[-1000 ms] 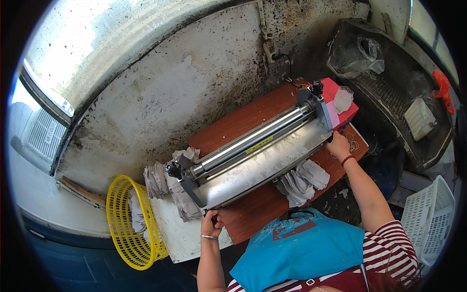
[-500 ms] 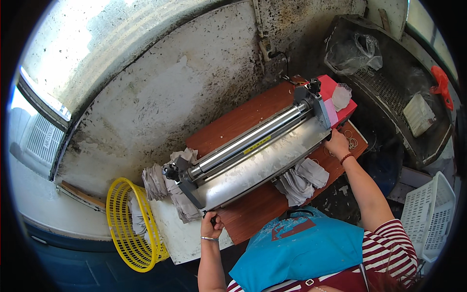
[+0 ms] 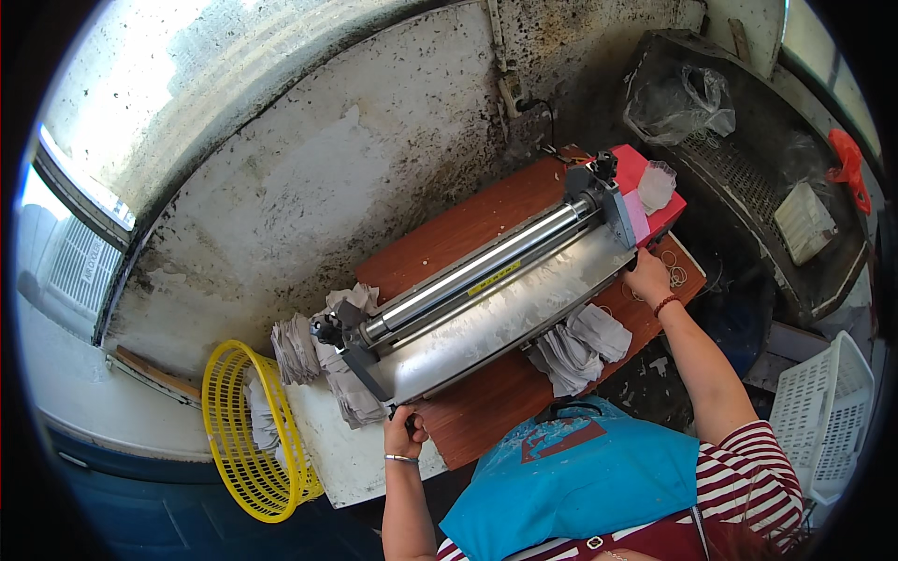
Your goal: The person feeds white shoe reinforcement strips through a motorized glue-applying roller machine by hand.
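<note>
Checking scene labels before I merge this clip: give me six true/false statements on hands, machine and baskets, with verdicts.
1. The left hand grips the near left corner of the silver roller machine. True.
2. Only one hand is on the machine. False: the right hand grips its near right corner.
3. A yellow basket stands left of the machine. True.
4. The machine stands on bare floor. False: it rests on a reddish-brown board.
5. Grey cloth-like pieces lie by the machine's near edge. True.
6. Only one basket is in view. False: a white basket is at far right.
</note>
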Demonstrator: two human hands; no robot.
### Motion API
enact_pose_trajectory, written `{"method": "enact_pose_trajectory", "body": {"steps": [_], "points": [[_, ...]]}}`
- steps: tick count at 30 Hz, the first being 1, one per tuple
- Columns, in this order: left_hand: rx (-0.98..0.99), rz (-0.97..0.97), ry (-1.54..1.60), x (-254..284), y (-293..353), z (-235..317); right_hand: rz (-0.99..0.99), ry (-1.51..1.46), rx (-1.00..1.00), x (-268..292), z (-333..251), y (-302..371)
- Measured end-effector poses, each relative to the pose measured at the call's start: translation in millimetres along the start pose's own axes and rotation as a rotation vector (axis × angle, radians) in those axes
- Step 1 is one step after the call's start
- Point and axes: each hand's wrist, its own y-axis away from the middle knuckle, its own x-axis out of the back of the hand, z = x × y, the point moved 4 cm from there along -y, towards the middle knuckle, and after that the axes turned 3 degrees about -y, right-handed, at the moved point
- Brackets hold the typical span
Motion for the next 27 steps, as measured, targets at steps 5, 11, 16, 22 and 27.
{"method": "enact_pose_trajectory", "body": {"steps": [5, 11, 16, 22, 27], "points": [[-0.026, 0.056, -0.054, 1.3, -0.6, 1.0, 0.002, 0.006, -0.005, 2.5, -1.1, 1.5], [-0.031, 0.058, -0.056, -1.0, 0.6, 2.0, 0.008, 0.006, -0.01, -0.8, 2.0, -0.9], [-0.065, 0.13, -0.089, -3.3, 1.7, 4.5, 0.002, 0.001, -0.011, 4.1, -4.7, 4.1], [-0.007, 0.041, 0.02, 1.7, -2.8, -0.1, 0.005, 0.004, 0.006, 1.7, -0.4, 0.1], [0.039, -0.038, 0.087, 6.3, -6.2, -4.7, -0.001, -0.001, 0.002, 3.1, -2.3, 2.2]]}}
